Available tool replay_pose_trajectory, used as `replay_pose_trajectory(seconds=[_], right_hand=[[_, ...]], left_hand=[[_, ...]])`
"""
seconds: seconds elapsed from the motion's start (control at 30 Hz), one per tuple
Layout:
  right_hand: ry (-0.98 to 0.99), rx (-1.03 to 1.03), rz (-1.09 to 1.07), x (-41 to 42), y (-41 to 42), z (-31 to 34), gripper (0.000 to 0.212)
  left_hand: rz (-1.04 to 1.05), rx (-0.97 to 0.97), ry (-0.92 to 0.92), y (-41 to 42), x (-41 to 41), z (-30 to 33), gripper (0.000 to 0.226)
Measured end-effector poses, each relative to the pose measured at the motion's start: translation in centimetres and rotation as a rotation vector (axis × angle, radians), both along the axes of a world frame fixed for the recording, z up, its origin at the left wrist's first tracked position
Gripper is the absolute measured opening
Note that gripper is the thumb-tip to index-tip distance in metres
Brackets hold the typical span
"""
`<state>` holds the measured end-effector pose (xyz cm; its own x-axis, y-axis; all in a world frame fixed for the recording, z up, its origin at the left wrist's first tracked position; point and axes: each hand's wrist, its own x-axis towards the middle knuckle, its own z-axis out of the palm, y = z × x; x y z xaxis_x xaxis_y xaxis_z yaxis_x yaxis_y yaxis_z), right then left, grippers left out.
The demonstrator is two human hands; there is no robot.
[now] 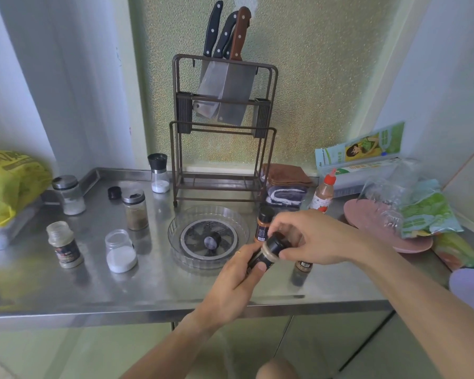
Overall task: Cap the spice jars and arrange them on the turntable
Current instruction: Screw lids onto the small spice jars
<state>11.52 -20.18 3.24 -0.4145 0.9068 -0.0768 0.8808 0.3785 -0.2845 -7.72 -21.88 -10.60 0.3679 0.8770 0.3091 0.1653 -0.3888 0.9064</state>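
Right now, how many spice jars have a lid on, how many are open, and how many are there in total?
Lidded jars, standing: 4
Open jars, no lid: 2
Held jar, black cap at its mouth: 1
Jar with its top hidden: 1
Total: 8 jars

A brown wire knife rack (223, 149) stands at the back of the steel tabletop (93, 285), holding cleavers (227, 97) with black and brown handles. Right of it lie folded cloths (286, 184), a red-capped sauce bottle (324, 193), a pink plate (367, 222) under plastic bags (422, 212), and a box (361, 151). A yellow bag (8, 184) sits far left.
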Motion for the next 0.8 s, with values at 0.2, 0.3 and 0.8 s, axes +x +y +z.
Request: replay_pose_trajectory(seconds=[0.2, 0.3, 0.8], right_hand=[[0.041, -0.016, -0.007, 0.0, 0.0, -0.1, 0.040], [-0.025, 0.014, -0.070, -0.1, 0.1, -0.1, 0.038], [0.107, 0.066, -0.091, -0.1, 0.0, -1.5, 0.044]], left_hand=[[0.002, -0.001, -0.007, -0.1, 0.0, 0.0, 0.037], [0.005, 0.005, 0.006, -0.1, -0.1, -0.2, 0.037], [0.085, 0.036, 0.067, 0.3, 0.9, -0.7, 0.037]])
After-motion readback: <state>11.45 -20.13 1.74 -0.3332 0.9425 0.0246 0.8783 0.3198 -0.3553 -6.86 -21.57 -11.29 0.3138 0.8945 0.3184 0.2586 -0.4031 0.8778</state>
